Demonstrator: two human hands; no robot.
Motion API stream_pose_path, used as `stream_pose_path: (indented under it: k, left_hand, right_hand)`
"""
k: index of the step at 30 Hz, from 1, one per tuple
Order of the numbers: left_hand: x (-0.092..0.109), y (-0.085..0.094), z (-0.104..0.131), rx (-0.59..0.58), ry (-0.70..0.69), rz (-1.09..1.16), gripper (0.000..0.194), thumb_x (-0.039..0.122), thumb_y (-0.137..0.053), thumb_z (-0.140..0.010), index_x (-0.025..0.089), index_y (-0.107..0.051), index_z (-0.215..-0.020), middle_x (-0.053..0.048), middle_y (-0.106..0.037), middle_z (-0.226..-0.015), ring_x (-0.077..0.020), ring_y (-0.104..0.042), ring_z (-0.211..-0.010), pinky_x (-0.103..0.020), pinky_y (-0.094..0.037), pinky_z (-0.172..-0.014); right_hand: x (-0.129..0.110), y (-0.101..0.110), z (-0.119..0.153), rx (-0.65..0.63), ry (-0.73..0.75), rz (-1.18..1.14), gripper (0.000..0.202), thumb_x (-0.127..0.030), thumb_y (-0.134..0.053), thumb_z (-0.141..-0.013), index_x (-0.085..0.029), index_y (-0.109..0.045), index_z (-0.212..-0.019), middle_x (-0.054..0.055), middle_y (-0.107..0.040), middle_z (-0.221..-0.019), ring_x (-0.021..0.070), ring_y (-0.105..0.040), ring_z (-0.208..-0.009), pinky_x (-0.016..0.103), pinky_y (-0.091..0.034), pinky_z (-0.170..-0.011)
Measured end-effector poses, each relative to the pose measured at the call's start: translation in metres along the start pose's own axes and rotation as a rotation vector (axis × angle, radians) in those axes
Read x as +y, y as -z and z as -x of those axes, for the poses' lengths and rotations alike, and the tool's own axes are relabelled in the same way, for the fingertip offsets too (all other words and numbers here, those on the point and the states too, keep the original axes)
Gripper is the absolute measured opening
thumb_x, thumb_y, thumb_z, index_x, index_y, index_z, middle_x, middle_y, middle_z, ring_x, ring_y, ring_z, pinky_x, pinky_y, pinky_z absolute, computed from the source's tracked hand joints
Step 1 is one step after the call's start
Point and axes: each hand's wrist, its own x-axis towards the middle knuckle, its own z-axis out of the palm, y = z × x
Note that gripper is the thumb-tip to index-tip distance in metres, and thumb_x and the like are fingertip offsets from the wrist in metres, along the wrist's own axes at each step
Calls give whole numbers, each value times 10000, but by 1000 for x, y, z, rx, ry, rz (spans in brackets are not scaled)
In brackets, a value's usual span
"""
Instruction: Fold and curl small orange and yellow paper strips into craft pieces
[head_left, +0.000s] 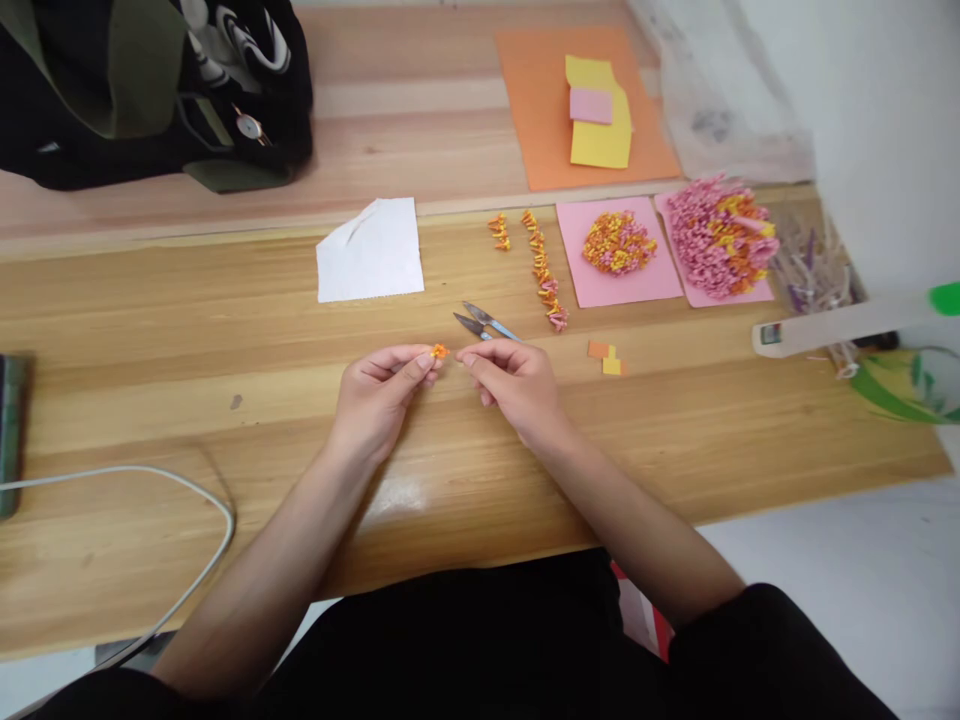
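Observation:
Between the thumb and fingers of my left hand (382,393) is a small orange flower piece (439,351). Just to its right, my right hand (514,382) is pinched closed, and what its fingertips hold is too small to make out. Small scissors (484,321) with blue handles lie right behind my right hand. Farther back, a column of small orange and pink pieces (539,262) runs beside a short row of orange ones (499,232). Two pink sheets (592,290) carry an orange-yellow cluster (619,243) and a larger pink-orange pile (720,240).
A white paper (371,255) lies behind my left hand. Orange and yellow paper bits (612,364) are at right. Farther back are an orange sheet (529,110) and a black bag (247,160). A white cable (202,485) crosses the left; a translucent tube (825,322) is at right.

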Motion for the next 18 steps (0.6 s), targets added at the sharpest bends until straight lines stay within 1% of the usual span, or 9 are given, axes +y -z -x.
stream_pose_path:
  k: [4,10,18]
  left_hand:
    - [3,-1,0,26,41,28,285,269,-937,-424,190,-773,-643,-10,-734,-653,-67,-585,-556,-194,-492,-592]
    - [4,1,-1,34,67,74,326,272,-952,-380,183,-772,-637,-2,-716,-602,-58,-585,-536,-169,-485,-565]
    - [4,1,-1,14,63,88,307,272,-948,-418,171,-776,-652,-8,-714,-598,-52,-589,-541,-154,-486,-569]
  right_hand:
    - [0,0,0,-2,9,0,75,-208,-639,-743,-168,-660,-683,-81,-499,-465,50,-398,-393,212,-303,-416]
    - [1,0,0,0,5,-20,59,-210,-646,-717,-167,-657,-677,-82,-510,-468,53,-405,-392,214,-305,-416]
    - [0,0,0,-23,9,-37,69,-216,-638,-715,-167,-649,-668,-86,-493,-451,53,-391,-386,214,-301,-412]
